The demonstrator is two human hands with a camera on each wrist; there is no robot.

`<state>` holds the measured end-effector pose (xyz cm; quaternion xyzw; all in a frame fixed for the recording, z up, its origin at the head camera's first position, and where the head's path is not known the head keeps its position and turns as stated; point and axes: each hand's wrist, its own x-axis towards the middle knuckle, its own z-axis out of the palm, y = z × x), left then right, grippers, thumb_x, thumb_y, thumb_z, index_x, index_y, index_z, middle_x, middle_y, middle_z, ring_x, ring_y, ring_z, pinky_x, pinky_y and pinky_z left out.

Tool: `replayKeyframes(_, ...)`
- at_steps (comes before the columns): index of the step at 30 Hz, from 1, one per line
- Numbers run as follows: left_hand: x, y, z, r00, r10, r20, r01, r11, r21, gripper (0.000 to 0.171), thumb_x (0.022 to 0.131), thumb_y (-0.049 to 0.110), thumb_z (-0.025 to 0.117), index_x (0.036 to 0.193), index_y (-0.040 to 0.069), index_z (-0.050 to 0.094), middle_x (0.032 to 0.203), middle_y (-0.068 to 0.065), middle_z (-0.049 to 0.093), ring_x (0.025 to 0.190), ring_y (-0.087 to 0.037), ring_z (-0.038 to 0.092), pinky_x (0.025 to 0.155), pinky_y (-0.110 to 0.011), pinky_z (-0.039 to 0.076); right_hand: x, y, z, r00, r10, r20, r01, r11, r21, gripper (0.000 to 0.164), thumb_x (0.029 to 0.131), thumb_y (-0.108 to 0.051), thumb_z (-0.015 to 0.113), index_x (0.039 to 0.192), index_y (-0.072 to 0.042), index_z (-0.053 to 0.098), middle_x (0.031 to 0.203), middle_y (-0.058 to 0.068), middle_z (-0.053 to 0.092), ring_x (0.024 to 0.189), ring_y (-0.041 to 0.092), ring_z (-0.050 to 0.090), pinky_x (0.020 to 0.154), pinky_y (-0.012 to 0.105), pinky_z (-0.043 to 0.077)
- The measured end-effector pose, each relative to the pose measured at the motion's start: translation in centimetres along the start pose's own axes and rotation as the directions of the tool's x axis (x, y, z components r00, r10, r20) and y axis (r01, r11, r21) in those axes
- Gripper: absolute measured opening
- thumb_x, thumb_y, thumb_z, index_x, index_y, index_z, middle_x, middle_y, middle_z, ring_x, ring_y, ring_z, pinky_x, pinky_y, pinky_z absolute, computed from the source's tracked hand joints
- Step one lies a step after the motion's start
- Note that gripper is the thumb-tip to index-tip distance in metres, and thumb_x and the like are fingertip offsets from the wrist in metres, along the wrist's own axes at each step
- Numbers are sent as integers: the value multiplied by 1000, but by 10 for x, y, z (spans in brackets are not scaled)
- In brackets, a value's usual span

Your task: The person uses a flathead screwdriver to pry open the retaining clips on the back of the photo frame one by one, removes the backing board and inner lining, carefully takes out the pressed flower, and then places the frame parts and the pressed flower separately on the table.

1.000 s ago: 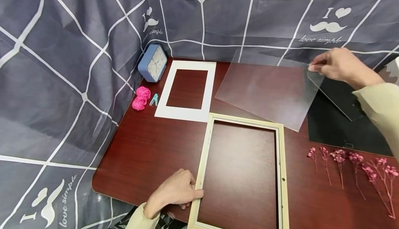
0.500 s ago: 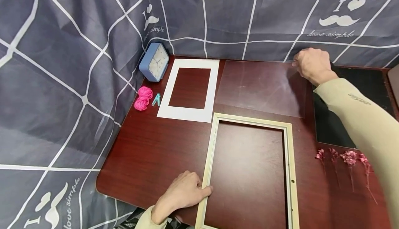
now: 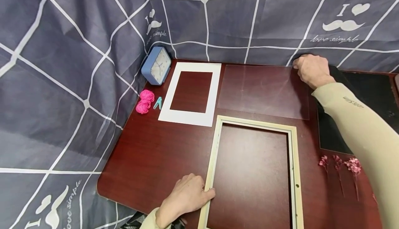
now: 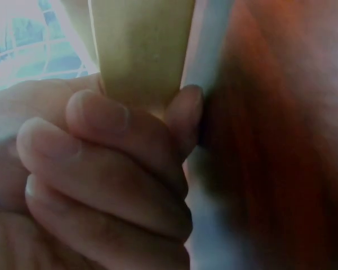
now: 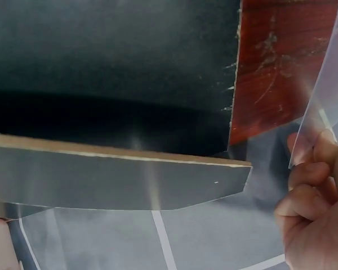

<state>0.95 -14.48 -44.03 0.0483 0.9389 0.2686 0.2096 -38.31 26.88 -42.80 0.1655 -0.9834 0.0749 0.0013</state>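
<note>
My left hand (image 3: 188, 192) grips the left side of a pale wooden picture frame (image 3: 255, 123), its thumb over the inner edge. In the left wrist view, curled fingers (image 4: 112, 163) wrap the frame's bar (image 4: 146, 50). At the back, my right hand (image 3: 312, 70) pinches the far right corner of a clear plastic sheet (image 3: 262, 90), which lies about flat on the table behind the frame. The right wrist view shows that hand (image 5: 321, 219) on the sheet's edge (image 5: 327, 84). Left of the sheet lies a white mat board (image 3: 187, 117) with a rectangular opening.
A black backing board (image 3: 333, 132) with a stand leg (image 5: 101, 174) lies at right, partly under my forearm. Dried pink flowers (image 3: 353, 166) lie nearer. At left are a blue clock (image 3: 157, 66), pink yarn (image 3: 144, 101) and a teal clothespin (image 3: 158, 103). A grey curtain (image 3: 230, 21) borders the table.
My right hand has moved left and down, bringing the clear sheet from raised and tilted to about flat on the table. The left hand keeps its grip on the picture frame.
</note>
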Motion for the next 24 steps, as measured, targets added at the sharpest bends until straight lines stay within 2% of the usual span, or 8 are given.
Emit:
replayKeyframes(7,10,-2,0,998,59,-8,-59,998,32,47,81,33,69,52,27,32,52,18,23,49,-6,29,39,-27,32,-12,1,1,1000,15,-4,-15,1000,-6,16,96,-5,58,82,-3,68,84,30,70,76,64,65,57,75,52)
replayKeyframes(11,16,-5,-1,997,80,15,-81,996,45,47,82,34,68,53,27,32,52,18,22,50,-6,28,38,-27,32,-27,-13,-7,994,37,-103,-33,999,33,19,100,-8,56,97,0,73,99,31,70,84,67,66,63,79,52)
replayKeyframes(15,18,-6,-3,998,42,40,-43,999,32,48,84,33,69,52,25,34,51,17,24,50,-9,30,39,-28,33,-54,-40,-17,964,81,-255,-43,988,151,28,107,-18,57,112,2,76,108,30,72,94,61,68,73,79,52)
replayKeyframes(19,19,-7,-11,998,-1,59,1,1000,0,51,87,36,73,50,24,38,49,15,29,47,-9,33,41,-28,34,-88,-59,-25,927,132,-351,-43,967,249,32,108,-22,60,114,5,76,108,33,74,96,56,68,77,72,50)
replayKeyframes(21,20,-9,-18,996,-9,85,12,999,-37,58,92,43,74,47,24,43,43,15,34,40,-7,38,41,-27,37,-107,-63,-27,912,149,-382,-41,961,275,32,108,-22,62,113,6,77,104,33,76,82,42,68,72,56,50)
replayKeyframes(23,21,-14,-27,994,-27,106,38,995,-97,64,96,52,74,46,23,48,39,14,39,35,-5,42,41,-27,41,-125,-65,-26,894,167,-415,-37,952,303,30,107,-20,63,111,5,78,97,31,77,70,12,64,68,37,45)
replayKeyframes(24,23,-18,-33,994,-34,106,47,991,-126,65,97,56,74,46,23,52,38,13,43,34,-5,45,42,-27,43,-134,-65,-26,885,176,-431,-35,948,317,30,107,-20,63,109,6,79,92,30,77,67,-3,56,67,29,39)
